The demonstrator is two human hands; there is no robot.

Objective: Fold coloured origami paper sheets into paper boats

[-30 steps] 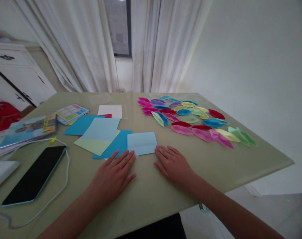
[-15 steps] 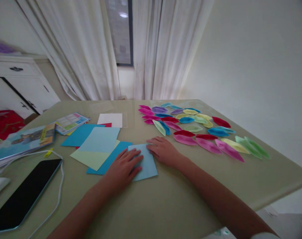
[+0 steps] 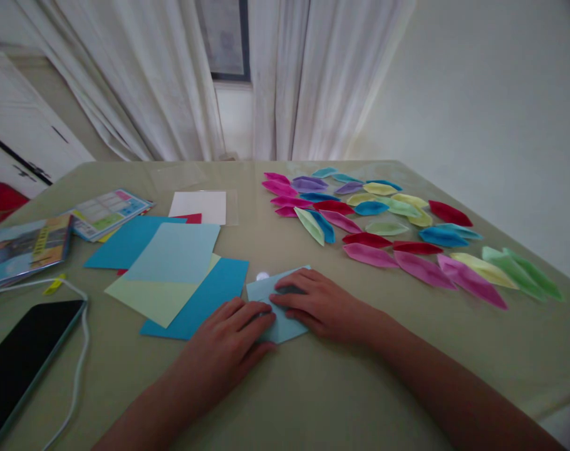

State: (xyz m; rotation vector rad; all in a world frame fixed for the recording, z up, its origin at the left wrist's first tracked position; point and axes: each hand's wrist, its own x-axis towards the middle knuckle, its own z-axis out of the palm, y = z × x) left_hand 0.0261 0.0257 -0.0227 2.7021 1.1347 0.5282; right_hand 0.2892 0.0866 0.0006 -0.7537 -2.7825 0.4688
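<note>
A light blue sheet of paper (image 3: 287, 327) lies slightly turned on the table in front of me, its ends partly hidden by my hands. My left hand (image 3: 238, 335) rests over its left lower part with fingers stretched out and a little bent. From the right, my right hand (image 3: 325, 307) lies across the sheet, its fingers apart and the tips pressed on the paper near the middle. The fingertips of both hands almost meet. Just beyond the sheet's far edge shows a small white round spot (image 3: 262, 275).
Loose coloured sheets, including a blue sheet (image 3: 219, 291) and a pale blue-green sheet (image 3: 172, 254), overlap on the left. Several folded paper petals (image 3: 369, 254) spread over the right. A phone (image 3: 29, 363), white cable (image 3: 81, 357) and booklets (image 3: 29, 247) lie far left.
The view has tipped downward. The light blue sheet has turned, and my right hand has moved from its far right corner onto its right part, closer to my left hand.
</note>
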